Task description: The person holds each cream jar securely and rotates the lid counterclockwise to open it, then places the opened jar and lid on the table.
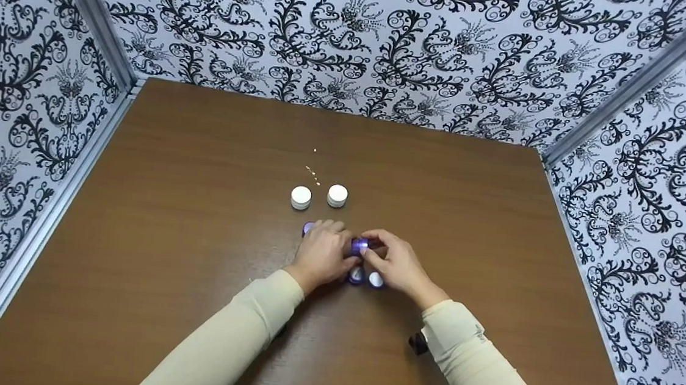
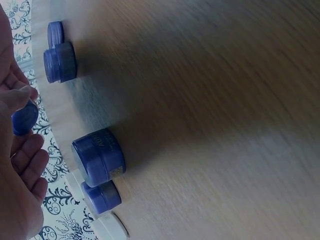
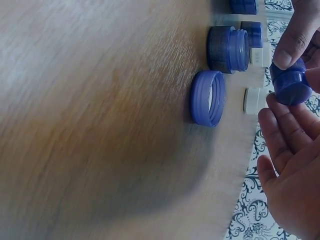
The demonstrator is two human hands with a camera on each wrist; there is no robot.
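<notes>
Between both hands is a small blue-purple jar (image 1: 359, 246), held above the table. My right hand (image 1: 396, 261) pinches it between thumb and fingers. On its other side my left hand (image 1: 323, 252) also grips it, its fingers partly hidden in the head view. The right wrist view shows the small jar (image 3: 291, 85) tilted, with fingertips around it. Below the hands stands a lidless blue jar (image 3: 227, 50) with a threaded neck. Its screw lid (image 3: 207, 98) lies beside it, pale lining turned up. Another blue jar (image 2: 99, 157) stands near my left hand, with a smaller one (image 2: 101, 196) behind it.
Two white-lidded jars (image 1: 301, 197) stand side by side beyond the hands. Pale specks (image 1: 312, 173) lie on the brown table (image 1: 195, 205) behind them. Patterned walls (image 1: 343, 39) enclose the table's back and sides. A dark wrist camera (image 1: 418, 343) hangs under the right sleeve.
</notes>
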